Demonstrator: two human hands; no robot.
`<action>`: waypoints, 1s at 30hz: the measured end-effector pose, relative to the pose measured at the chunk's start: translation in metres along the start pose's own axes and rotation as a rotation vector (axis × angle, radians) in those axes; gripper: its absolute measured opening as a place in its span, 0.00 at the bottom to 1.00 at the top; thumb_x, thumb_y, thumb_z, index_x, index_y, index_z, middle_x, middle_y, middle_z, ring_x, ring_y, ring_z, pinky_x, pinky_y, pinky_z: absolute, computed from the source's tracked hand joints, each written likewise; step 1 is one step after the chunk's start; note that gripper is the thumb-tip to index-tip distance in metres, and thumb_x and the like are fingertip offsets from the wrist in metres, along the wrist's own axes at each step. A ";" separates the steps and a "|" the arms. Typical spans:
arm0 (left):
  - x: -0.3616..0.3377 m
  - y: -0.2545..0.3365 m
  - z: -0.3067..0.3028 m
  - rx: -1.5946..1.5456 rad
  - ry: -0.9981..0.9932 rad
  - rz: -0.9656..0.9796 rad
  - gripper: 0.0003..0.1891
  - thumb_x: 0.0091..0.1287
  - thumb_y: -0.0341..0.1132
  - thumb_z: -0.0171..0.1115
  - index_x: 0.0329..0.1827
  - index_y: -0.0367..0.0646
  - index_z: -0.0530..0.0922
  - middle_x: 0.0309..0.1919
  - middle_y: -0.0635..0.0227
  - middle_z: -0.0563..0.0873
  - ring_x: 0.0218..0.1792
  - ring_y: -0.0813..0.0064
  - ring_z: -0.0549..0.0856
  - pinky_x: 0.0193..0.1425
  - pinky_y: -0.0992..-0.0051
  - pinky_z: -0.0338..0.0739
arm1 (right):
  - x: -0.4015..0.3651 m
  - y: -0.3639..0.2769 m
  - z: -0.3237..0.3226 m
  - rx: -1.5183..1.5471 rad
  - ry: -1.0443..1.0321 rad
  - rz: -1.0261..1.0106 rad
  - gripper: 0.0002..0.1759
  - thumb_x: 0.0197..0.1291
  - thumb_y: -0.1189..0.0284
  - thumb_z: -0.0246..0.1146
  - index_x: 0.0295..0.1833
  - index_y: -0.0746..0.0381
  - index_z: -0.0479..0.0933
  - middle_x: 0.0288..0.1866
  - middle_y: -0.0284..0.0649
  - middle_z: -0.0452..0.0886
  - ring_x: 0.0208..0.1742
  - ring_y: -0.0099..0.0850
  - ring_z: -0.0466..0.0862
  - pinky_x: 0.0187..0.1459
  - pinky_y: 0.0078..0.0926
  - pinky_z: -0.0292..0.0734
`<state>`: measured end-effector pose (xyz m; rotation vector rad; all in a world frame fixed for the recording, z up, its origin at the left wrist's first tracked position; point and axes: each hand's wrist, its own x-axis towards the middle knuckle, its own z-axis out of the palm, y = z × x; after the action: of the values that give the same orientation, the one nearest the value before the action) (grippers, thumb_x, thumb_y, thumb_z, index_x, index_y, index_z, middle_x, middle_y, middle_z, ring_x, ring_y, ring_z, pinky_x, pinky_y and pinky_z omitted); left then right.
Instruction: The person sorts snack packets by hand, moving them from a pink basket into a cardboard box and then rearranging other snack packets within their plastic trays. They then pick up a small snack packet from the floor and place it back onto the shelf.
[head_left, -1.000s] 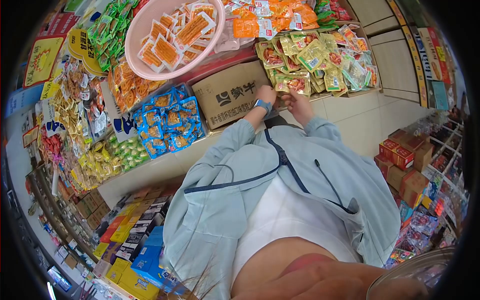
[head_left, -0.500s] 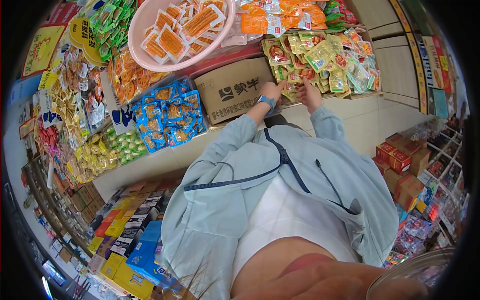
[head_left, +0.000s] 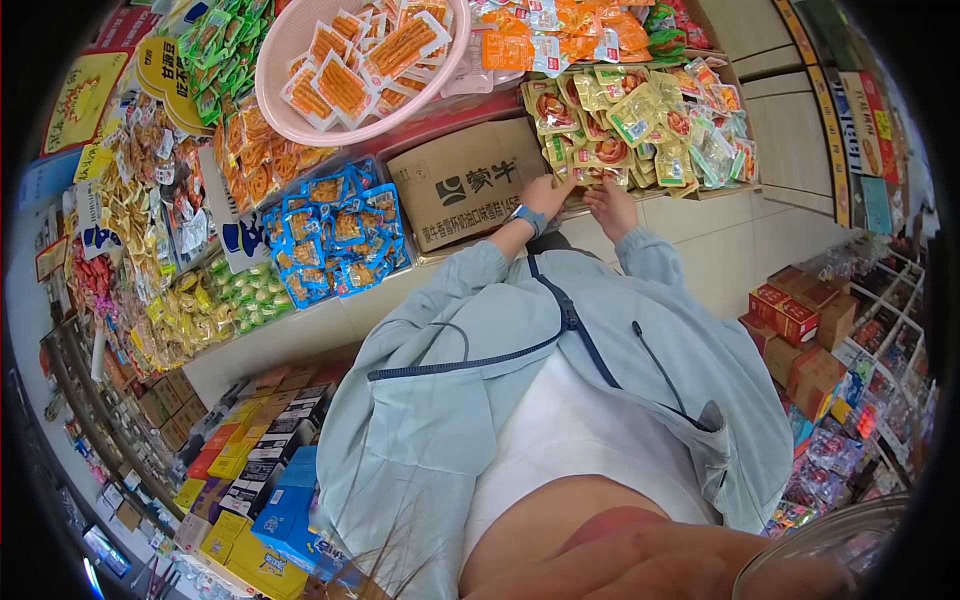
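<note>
Packet (head_left: 605, 153): gold wrapper with a red-brown food picture, lying at the near edge of the gold pile (head_left: 560, 108), just beyond my fingertips.
Left hand (head_left: 546, 195): fingers close together, pointing right toward the packet's near left corner; I cannot make out whether they pinch it. A blue watch (head_left: 530, 214) circles my wrist.
Right hand (head_left: 612, 207): fingers bent and narrow, tips at the packet's near edge; my grip, if any, is too small to judge.
Near edge of the pile: the step in hand, as I judge it, is handling this one packet with both hands, low against its neighbours.
Fingertips on the wrapper: the next move calls, in my judgement, for a light, even hold at both near corners, since the loose packets beyond could slide.
Cardboard box (head_left: 465, 190): brown, with dark printing, just left of the pile and beside my left hand.
Blue packets (head_left: 335, 235): heaped farther left, past the box.
Pink basin (head_left: 270, 95): far left, holding clear packs of orange-brown sticks.
</note>
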<state>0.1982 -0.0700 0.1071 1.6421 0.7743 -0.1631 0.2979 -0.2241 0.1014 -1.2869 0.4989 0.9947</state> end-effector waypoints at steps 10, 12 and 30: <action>0.006 -0.006 -0.005 0.223 0.025 0.161 0.21 0.68 0.50 0.58 0.37 0.35 0.78 0.25 0.56 0.85 0.29 0.61 0.87 0.37 0.66 0.79 | -0.019 0.013 0.009 0.169 0.063 -0.087 0.14 0.67 0.66 0.57 0.53 0.62 0.69 0.44 0.44 0.79 0.44 0.33 0.81 0.38 0.26 0.78; -0.001 -0.003 -0.004 0.210 0.055 0.175 0.19 0.68 0.48 0.57 0.37 0.36 0.79 0.27 0.55 0.86 0.31 0.60 0.87 0.37 0.65 0.79 | -0.031 0.015 0.015 0.044 0.069 -0.090 0.13 0.66 0.67 0.57 0.52 0.61 0.69 0.43 0.43 0.79 0.42 0.34 0.82 0.37 0.27 0.78; -0.075 -0.102 -0.093 0.272 0.215 0.094 0.12 0.64 0.39 0.55 0.40 0.42 0.82 0.38 0.51 0.86 0.41 0.49 0.84 0.47 0.56 0.78 | -0.042 0.050 0.062 -1.894 -0.432 -0.965 0.08 0.56 0.78 0.56 0.40 0.63 0.79 0.41 0.44 0.82 0.40 0.44 0.85 0.39 0.41 0.81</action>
<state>0.0542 -0.0118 0.0840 1.9737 0.8634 -0.0256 0.2216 -0.1806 0.1225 -2.3443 -1.7225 0.6459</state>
